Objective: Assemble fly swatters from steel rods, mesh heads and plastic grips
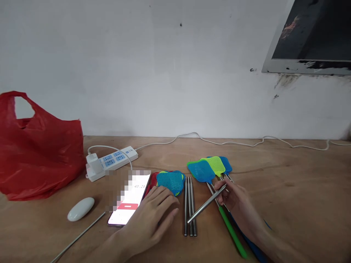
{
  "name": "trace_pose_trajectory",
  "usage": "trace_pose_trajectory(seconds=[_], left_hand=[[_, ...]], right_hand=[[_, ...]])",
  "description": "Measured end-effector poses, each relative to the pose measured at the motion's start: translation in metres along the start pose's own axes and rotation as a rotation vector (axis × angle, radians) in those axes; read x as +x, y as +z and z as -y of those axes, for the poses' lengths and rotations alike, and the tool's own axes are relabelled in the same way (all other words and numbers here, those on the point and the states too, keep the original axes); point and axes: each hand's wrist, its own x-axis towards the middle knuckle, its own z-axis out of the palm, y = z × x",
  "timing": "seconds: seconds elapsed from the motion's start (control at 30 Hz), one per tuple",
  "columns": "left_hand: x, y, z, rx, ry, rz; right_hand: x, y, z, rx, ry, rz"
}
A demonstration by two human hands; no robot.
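My right hand [233, 195] pinches one end of a silver metal rod [204, 206], which slants down to the left. Beneath the rod's lower part, several similar metal rods [189, 215] lie side by side on the table. Just left of them, my left hand [153, 215] is open with curved fingers, close to a pile of loose fly swatter heads [171, 180], blue on top; whether it touches them is unclear. Under and behind my right hand lie several fly swatters with metal shafts: a blue head [201, 171], a yellow-green head [215, 164] and a green handle [232, 232].
A lit phone [134, 193] lies left of my left hand. Further left are a white power strip [117, 160], a white computer mouse [80, 209], a cable [79, 235] and a red plastic bag [41, 153]. A thin white cord [192, 133] runs along the wall.
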Motion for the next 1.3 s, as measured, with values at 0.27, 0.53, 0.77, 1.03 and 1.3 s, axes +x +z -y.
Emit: trace_pose_trajectory(seconds=[0.27, 0.53, 0.77, 1.03, 1.3], left_hand=[[-0.001, 0.003, 0.001, 0.014, -0.023, 0.02], [-0.001, 0.008, 0.003, 0.006, 0.013, 0.072], [-0.002, 0.01, 0.001, -0.003, 0.017, 0.084], [-0.004, 0.007, -0.005, -0.022, -0.02, 0.119], [-0.003, 0.006, -0.01, -0.078, -0.064, 0.156]], right_hand=[[-0.004, 0.002, 0.001, -0.011, 0.034, 0.058], [-0.01, 0.008, -0.001, -0.063, 0.097, 0.229], [-0.012, 0.009, 0.0, -0.127, 0.075, 0.259], [-0.007, 0.009, -0.005, -0.184, -0.079, 0.085], [-0.013, 0.011, -0.003, -0.108, -0.121, 0.0]])
